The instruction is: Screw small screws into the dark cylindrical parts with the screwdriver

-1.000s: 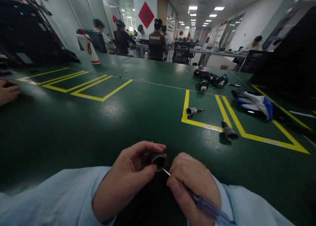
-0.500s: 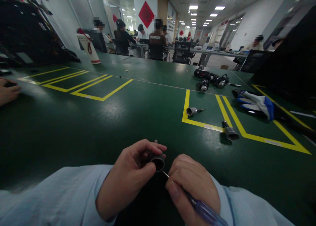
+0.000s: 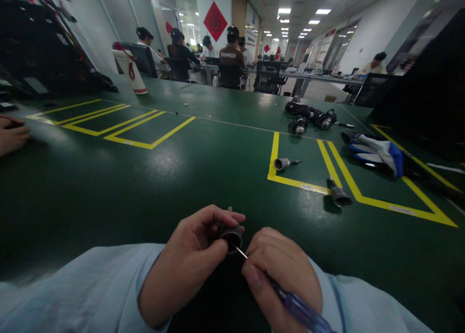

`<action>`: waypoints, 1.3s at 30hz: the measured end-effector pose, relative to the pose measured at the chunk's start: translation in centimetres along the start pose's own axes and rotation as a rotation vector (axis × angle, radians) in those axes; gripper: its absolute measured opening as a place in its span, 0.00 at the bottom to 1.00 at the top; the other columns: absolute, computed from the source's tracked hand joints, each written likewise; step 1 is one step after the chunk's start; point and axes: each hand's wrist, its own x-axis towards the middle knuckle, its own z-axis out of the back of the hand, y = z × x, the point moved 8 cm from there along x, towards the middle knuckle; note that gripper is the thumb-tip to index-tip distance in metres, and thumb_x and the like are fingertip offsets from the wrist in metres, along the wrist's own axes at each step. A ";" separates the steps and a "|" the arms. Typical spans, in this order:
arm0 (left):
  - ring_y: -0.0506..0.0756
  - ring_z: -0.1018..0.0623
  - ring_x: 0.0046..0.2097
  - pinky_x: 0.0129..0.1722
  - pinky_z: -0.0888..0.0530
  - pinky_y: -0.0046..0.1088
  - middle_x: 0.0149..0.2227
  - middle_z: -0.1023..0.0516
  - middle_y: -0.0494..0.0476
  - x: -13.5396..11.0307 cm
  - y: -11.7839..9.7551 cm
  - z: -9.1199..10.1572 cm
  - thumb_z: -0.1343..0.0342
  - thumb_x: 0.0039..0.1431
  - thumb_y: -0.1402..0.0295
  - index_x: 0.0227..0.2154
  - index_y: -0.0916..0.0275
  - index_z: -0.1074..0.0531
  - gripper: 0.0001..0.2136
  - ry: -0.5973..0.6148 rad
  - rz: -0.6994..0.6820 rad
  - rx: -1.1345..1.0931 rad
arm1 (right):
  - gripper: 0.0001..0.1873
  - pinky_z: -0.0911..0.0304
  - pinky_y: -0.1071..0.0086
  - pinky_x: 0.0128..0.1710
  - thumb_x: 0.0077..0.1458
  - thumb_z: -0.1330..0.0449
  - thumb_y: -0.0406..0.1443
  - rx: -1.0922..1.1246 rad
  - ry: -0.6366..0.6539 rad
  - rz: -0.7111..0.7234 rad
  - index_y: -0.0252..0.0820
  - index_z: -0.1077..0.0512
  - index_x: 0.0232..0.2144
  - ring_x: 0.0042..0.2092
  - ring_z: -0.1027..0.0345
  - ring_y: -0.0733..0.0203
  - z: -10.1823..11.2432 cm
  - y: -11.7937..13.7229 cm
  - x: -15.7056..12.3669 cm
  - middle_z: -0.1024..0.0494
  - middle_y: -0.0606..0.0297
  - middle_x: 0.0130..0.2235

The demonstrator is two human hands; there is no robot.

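Observation:
My left hand is closed around a dark metal hole saw, thumb and fingers on its wall. The cup's open mouth faces me and to the right, and a bit of its shank shows beyond my fingers. In my right hand is a screwdriver with a see-through blue-purple handle. Its thin shaft points into the mouth of the cup; the tip is hidden inside. Ahead and to the right lie a second hole saw and a third, smaller one, both on their sides.
Yellow tape outlines mark the green table. Black power tools lie at the back right, near a blue-and-white glove. A white cup stands back left. Another person's hand rests at the left edge.
My right hand has shifted very slightly left and up with the screwdriver. The left hand and the hole saw are nearly still.

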 end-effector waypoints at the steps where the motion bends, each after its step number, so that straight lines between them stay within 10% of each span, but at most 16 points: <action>1: 0.55 0.26 0.44 0.44 0.30 0.31 0.39 0.24 0.56 0.0 0.0 0.0 0.49 0.43 0.81 0.27 0.63 0.31 0.08 0.002 -0.004 0.005 | 0.09 0.46 0.70 0.26 0.53 0.51 0.31 0.006 0.010 0.004 0.37 0.38 0.22 0.25 0.41 0.67 0.0 0.0 0.0 0.33 0.65 0.21; 13: 0.54 0.25 0.41 0.42 0.29 0.32 0.40 0.25 0.55 0.2 0.4 0.2 0.50 0.45 0.80 0.26 0.63 0.33 0.07 0.019 -0.036 0.031 | 0.11 0.46 0.69 0.25 0.53 0.53 0.31 0.072 -0.060 -0.060 0.38 0.37 0.21 0.24 0.41 0.66 1.1 0.1 0.0 0.34 0.65 0.19; 23: 0.55 0.25 0.41 0.40 0.27 0.33 0.41 0.26 0.56 1.0 0.0 1.7 0.47 0.46 0.78 0.27 0.64 0.32 0.05 -0.059 0.014 -0.019 | 0.17 0.46 0.71 0.23 0.51 0.50 0.42 0.374 -0.147 -0.751 0.40 0.36 0.16 0.20 0.42 0.68 0.8 -7.6 -1.7 0.36 0.70 0.15; 39: 0.56 0.26 0.44 0.46 0.30 0.33 0.43 0.26 0.56 0.8 0.3 1.5 0.46 0.44 0.78 0.32 0.63 0.31 0.10 -0.068 0.037 -0.060 | 0.18 0.53 0.75 0.14 0.47 0.49 0.39 0.287 -0.130 -0.855 0.40 0.41 0.10 0.13 0.48 0.72 0.2 -7.7 -2.1 0.42 0.73 0.11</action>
